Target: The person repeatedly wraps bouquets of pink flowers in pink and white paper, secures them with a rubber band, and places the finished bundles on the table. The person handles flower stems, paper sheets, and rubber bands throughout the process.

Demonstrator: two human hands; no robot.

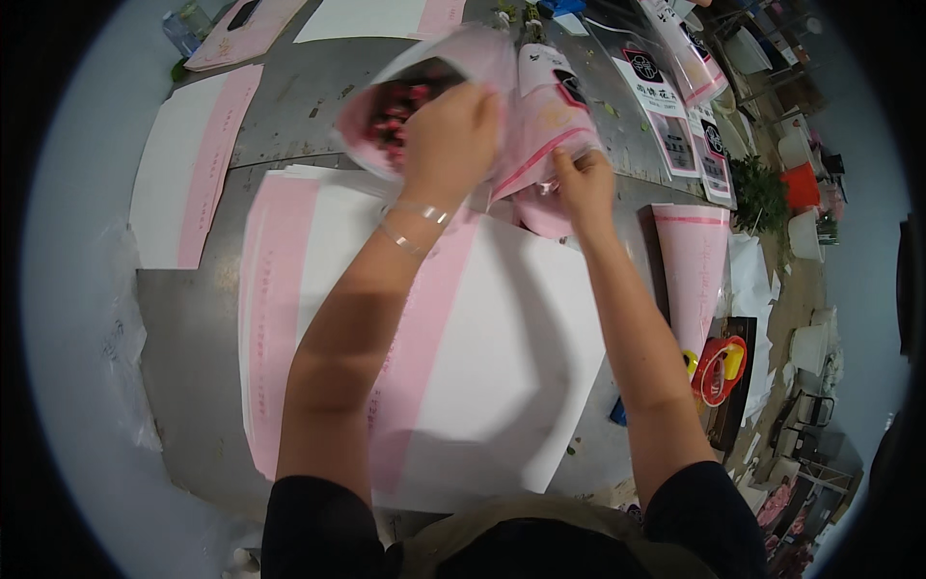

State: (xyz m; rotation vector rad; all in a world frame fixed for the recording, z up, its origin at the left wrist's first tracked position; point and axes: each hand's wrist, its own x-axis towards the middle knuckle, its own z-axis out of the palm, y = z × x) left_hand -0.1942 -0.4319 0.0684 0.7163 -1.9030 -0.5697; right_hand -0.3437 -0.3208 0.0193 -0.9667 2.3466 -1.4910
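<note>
My left hand (pixel 452 141) is bent over a flower bouquet (pixel 394 119) in clear and pink wrapping, its dark red and pink blooms partly hidden and blurred. Whether the fingers grip the wrap cannot be told. My right hand (pixel 582 184) pinches the lower edge of a pink and white printed flower sleeve (pixel 553 116) between thumb and fingers. Stems stick out of that sleeve's far end. Beneath my forearms lies a stack of white wrapping paper sheets (pixel 499 347) with pink bands.
More banded sheets (pixel 181 166) lie at the left, near a phone (pixel 244 14) on pink packaging. At the right are printed plastic sleeves (pixel 662 116), a rolled pink sleeve (pixel 693 268) and a red tape roll (pixel 722 369). White buckets (pixel 806 235) stand beyond the metal table (pixel 195 340).
</note>
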